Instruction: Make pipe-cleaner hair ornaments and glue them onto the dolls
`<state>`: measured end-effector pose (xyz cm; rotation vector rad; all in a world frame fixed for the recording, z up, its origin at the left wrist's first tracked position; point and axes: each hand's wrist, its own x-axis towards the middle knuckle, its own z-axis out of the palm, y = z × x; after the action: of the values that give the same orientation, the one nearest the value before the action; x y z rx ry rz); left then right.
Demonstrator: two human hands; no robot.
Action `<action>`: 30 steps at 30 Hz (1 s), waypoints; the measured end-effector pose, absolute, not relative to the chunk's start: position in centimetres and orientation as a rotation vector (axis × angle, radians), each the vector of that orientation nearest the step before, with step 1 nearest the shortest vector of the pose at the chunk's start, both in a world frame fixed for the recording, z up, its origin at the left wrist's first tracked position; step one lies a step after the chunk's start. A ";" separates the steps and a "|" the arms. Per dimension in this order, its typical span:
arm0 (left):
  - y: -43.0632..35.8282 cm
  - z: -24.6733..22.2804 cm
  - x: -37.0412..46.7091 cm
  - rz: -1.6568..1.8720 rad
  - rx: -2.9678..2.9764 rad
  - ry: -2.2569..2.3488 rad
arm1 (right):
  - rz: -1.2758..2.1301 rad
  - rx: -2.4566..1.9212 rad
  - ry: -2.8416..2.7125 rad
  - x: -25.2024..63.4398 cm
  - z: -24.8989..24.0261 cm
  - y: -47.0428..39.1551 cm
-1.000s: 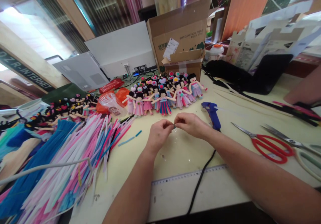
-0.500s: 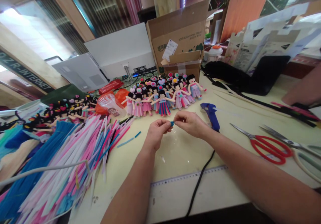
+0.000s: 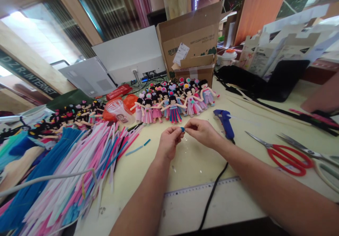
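Note:
Between my two hands is a small blue piece [image 3: 182,129], pinched by the thumb and finger of my left hand [image 3: 170,139]. The fingertips of my right hand [image 3: 201,132] close on its right side. Just behind them stands a group of small dolls [image 3: 173,107] with black hair and pink, purple and blue skirts. A blue glue gun [image 3: 225,123] lies right of my right hand, its black cable running towards the front edge. Two short blue strips [image 3: 137,147] lie on the table left of my left hand.
Pink, white and blue pipe cleaners [image 3: 71,158] heap at the left, with more dolls [image 3: 69,118] behind. Red-handled scissors [image 3: 290,158] and a second pair [image 3: 309,152] lie right. A ruler [image 3: 190,189] lies near the front. A cardboard box [image 3: 190,35] stands behind.
The whole view has shifted slightly, with things a little further right. Both hands keep their pinch on the blue piece, which now looks more rounded.

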<state>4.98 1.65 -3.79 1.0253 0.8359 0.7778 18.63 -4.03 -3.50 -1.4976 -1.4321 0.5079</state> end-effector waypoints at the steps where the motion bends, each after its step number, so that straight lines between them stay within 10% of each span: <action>1: 1.6 -3.9 5.0 0.792 1.032 0.839 | 0.486 -1.512 -1.441 18.6 -3.4 -4.1; 18: 1.8 -3.3 3.9 0.631 1.901 0.888 | 0.407 -1.621 -1.747 19.9 -2.6 -4.5; 30: 1.8 -3.2 3.7 0.759 1.978 0.793 | 1.121 -1.461 -1.216 20.3 -2.5 -4.1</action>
<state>3.73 1.85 -3.25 1.9785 0.7934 0.7587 20.31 -4.05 -2.51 -1.4610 -1.2159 1.1213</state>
